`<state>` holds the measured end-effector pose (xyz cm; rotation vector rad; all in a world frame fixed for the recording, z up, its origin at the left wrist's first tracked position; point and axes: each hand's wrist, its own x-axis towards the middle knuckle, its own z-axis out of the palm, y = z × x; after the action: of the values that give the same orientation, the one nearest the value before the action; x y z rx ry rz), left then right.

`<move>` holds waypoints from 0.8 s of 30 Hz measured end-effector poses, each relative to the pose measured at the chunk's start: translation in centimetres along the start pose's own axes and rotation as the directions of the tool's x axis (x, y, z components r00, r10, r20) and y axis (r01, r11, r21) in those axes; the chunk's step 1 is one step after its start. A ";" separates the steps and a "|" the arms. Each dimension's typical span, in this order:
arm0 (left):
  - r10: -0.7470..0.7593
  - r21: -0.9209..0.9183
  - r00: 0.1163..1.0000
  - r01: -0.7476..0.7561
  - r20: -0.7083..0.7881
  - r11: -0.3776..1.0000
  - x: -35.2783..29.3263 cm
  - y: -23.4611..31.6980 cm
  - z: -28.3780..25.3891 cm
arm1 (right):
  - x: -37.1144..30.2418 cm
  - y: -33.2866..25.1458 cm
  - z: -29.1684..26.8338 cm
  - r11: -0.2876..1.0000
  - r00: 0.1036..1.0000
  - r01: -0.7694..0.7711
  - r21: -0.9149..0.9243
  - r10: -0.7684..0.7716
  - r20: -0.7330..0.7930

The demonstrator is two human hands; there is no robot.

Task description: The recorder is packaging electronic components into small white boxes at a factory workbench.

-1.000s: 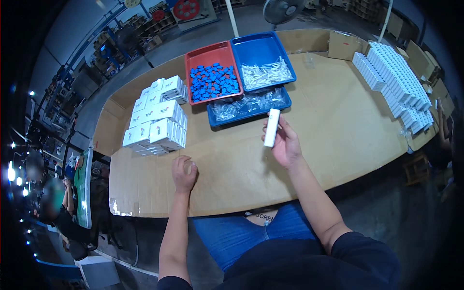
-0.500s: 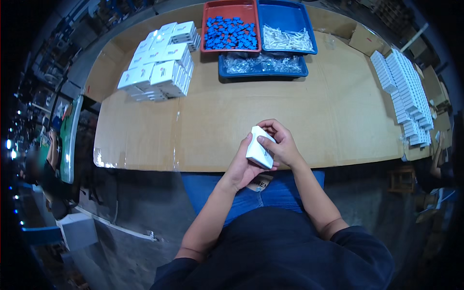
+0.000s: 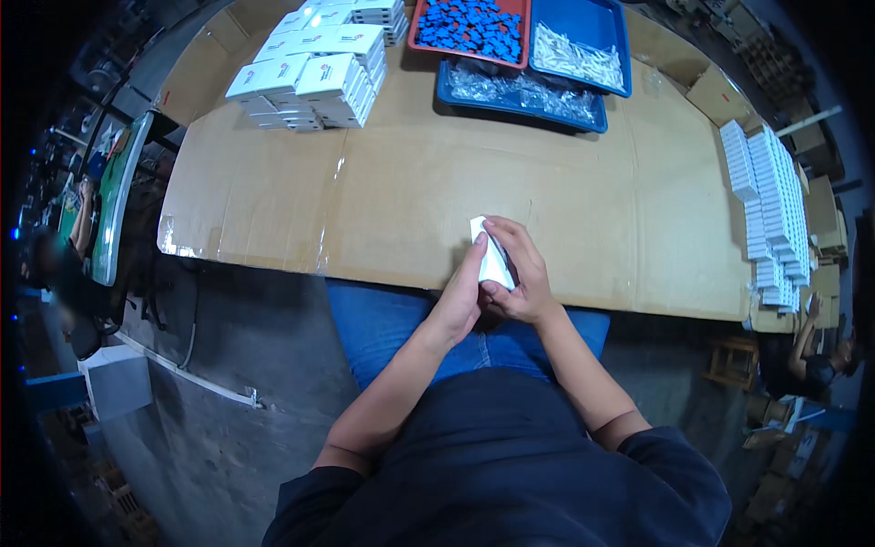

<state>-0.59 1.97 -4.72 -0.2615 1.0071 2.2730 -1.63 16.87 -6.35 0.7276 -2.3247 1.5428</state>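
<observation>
A small white box is held between my two hands at the table's near edge, tilted with a narrow face showing. My left hand closes on its left side, thumb along the edge. My right hand wraps its right side, fingers over the far end and thumb at the near end. The palms hide part of the box. Both hands are above my lap, close to the front of the cardboard-covered table.
Stacked white boxes stand at the far left. At the back are a red tray of blue pieces, a blue tray of white pieces and a blue tray of clear plastic. Small white cartons line the right side. Other people sit at both sides.
The box has been turned from its broad printed face to a narrow side, and my right thumb has moved down to its near end. The whole view has shifted and rotated slightly.
</observation>
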 end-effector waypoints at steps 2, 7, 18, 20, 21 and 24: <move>0.007 0.061 0.999 -0.004 -0.046 0.998 0.5 -0.4 -0.5 | 0.0 0.6 0.7 0.999 1.000 0.008 0.044 -0.007 -0.023; 0.048 0.091 0.995 -0.040 -0.088 0.995 1.4 -0.4 0.0 | 0.0 1.8 0.8 0.999 0.997 -0.010 0.039 0.013 -0.078; -0.024 0.099 0.990 0.037 -0.138 0.994 2.9 -0.8 0.5 | -1.0 3.8 0.9 0.995 0.985 0.095 -0.013 -0.096 -0.143; -0.028 0.095 0.990 0.042 -0.140 0.995 2.9 -1.0 0.5 | -1.0 3.7 0.8 0.996 0.986 0.092 -0.012 -0.092 -0.141; -0.027 0.096 0.990 0.041 -0.141 0.995 2.8 -1.2 0.5 | -1.1 3.6 0.8 0.996 0.985 0.094 -0.010 -0.094 -0.143; -0.036 0.086 0.982 0.052 -0.183 0.995 2.7 -1.5 0.1 | -1.0 3.5 1.1 0.996 0.988 0.086 0.019 -0.083 -0.131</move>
<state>-1.76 4.03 -6.64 -0.4545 1.1813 2.1868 -2.55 17.20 -9.99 0.6995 -2.1564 1.5372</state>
